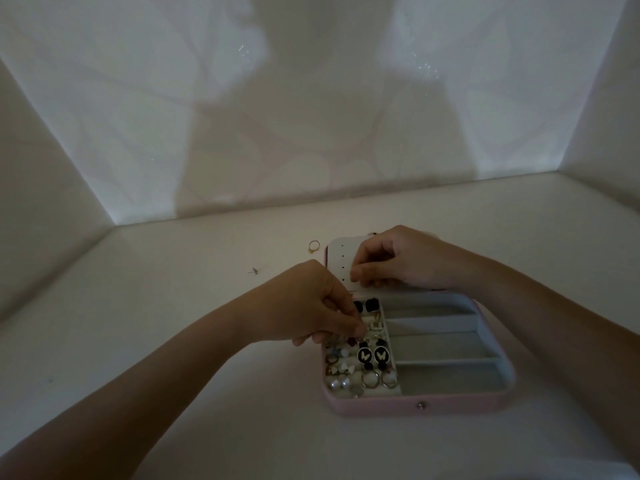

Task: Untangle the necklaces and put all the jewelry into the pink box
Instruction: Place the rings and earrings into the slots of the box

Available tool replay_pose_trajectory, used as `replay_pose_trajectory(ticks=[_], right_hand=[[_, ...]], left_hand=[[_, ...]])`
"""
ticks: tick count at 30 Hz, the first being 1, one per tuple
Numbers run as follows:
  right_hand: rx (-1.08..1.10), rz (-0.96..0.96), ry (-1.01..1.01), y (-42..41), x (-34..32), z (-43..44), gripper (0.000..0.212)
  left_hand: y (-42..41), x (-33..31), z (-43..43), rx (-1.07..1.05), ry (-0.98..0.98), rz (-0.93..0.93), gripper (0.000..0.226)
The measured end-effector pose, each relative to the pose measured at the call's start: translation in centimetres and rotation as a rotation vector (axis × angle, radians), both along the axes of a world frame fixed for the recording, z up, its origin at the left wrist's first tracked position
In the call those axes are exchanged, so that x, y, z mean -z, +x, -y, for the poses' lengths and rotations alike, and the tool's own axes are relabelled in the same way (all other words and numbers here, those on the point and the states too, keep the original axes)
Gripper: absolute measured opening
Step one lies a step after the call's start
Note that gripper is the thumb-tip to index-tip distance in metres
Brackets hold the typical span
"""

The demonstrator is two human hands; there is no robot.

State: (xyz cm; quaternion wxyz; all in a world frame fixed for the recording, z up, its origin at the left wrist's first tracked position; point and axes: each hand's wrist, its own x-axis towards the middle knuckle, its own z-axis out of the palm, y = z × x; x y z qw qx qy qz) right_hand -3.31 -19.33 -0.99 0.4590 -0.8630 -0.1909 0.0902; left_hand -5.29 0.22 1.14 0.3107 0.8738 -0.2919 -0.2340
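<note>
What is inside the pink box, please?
Earrings and rings sit in the left section of the pink box; the right compartments show nothing. The left hand hides some.

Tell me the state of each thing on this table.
pink box: open.
right compartments: empty.
earrings: packed in box's left side.
gold ring: loose on table.
stud: loose on table.
left hand: fingertips pinched among earrings.
right hand: curled against lid.

dim | soft shadows on back wall | wide-angle edge bending | slightly soft
</note>
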Motion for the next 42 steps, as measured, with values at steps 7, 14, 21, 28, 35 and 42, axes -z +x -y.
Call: replay_pose_trajectory(ticks=[7, 14, 21, 28, 35, 42], right_hand=[[0.006, -0.004, 0.003, 0.1, 0.1, 0.1, 0.010], [-0.001, 0.012, -0.003, 0.1, 0.1, 0.1, 0.008], [-0.010, -0.006, 0.006, 0.1, 0.0, 0.1, 0.007], [0.141, 0.242, 0.011, -0.3, 0.9, -0.5, 0.006], [0.122, 0.362, -0.135, -0.2, 1.2, -0.6, 0.012], [0.123, 0.358, -0.134, -0.3, 1.1, -0.6, 0.012]], left_hand=[[0.1, 0.3, -0.1, -0.023, -0.029, 0.047, 0.010], [0.2, 0.6, 0.1, -0.079, -0.021, 0.025, 0.019], [1.7, -1.0, -1.6, -0.225, -0.066, 0.124, 0.022], [6.7, -0.7, -7.5, -0.474, 0.009, 0.349, 0.020], [8.6, 0.9, -10.8, -0.400, 0.219, 0.363, 0.017], [9.6, 2.9, -9.6, -0.465, 0.166, 0.467, 0.025]])
